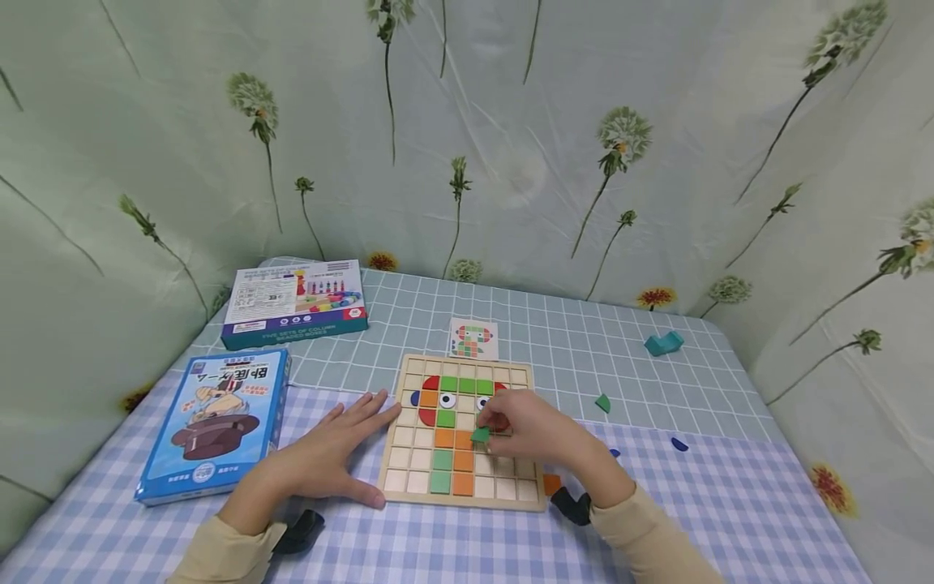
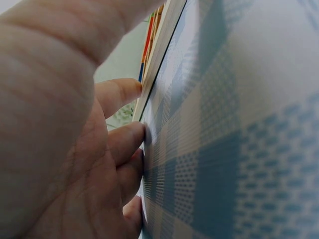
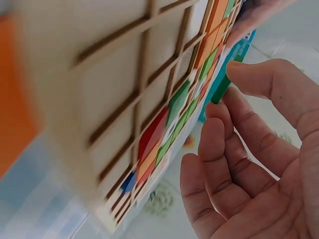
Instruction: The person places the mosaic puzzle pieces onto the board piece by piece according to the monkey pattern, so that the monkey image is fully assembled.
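A wooden grid board (image 1: pixel 540 454) lies on the checked cloth, with coloured tiles in some of its squares: orange, green and red pieces and round white eyes. Over the board's middle right, my right hand (image 1: pixel 536 430) pinches a small green tile (image 1: pixel 480 435) between thumb and fingers. The same tile shows edge-on in the right wrist view, held above the grid. My left hand (image 1: pixel 332 446) lies with fingers spread at the board's left side, its fingertips and thumb touching the frame. Behind the board is a picture card (image 1: pixel 474 339) with a pattern of coloured shapes.
A blue box (image 1: pixel 215 422) and a bead-game box (image 1: pixel 295 304) sit at the left. Loose at the right lie a green quarter piece (image 1: pixel 602 403), a dark blue piece (image 1: pixel 679 444) and a teal block (image 1: pixel 664 344). An orange tile (image 1: pixel 552 484) lies by the board's right edge.
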Action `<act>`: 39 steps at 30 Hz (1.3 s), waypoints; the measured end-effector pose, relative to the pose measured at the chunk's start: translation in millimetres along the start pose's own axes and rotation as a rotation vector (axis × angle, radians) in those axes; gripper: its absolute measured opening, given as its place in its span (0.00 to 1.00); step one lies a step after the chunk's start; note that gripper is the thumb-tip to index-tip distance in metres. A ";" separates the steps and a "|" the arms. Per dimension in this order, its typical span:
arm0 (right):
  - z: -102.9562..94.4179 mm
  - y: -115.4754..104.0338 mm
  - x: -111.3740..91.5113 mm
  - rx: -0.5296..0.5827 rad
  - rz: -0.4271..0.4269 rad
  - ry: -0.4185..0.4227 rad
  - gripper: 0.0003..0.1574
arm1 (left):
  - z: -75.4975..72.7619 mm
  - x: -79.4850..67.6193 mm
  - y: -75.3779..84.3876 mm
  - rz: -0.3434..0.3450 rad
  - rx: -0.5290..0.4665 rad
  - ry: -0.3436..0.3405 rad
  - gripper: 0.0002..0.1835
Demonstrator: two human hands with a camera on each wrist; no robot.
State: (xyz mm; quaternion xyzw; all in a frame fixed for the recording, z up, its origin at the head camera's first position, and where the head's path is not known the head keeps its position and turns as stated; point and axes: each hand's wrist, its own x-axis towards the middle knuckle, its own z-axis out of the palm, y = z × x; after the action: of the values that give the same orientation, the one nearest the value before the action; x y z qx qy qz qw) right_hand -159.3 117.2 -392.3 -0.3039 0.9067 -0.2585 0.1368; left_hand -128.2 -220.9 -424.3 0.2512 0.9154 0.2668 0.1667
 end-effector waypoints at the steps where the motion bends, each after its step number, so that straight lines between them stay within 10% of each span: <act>1: 1.7 -2.2 4.0 -0.005 -0.007 -0.005 0.11 | 0.1 0.1 0.1 0.000 0.002 -0.001 0.67; 17: 23.7 -34.4 49.2 -0.039 -0.097 -0.054 0.09 | -0.1 1.1 -1.5 -0.003 0.026 0.000 0.67; 39: 32.6 -41.0 57.5 -0.068 -0.090 -0.074 0.08 | 0.3 1.4 -1.2 -0.008 0.021 -0.004 0.67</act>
State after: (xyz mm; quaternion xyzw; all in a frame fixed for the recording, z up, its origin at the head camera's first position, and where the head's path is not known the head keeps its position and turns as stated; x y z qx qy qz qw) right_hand -171.1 40.8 -401.9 -0.3584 0.8946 -0.2221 0.1482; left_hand -129.7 -220.9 -425.4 0.2499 0.9187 0.2562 0.1669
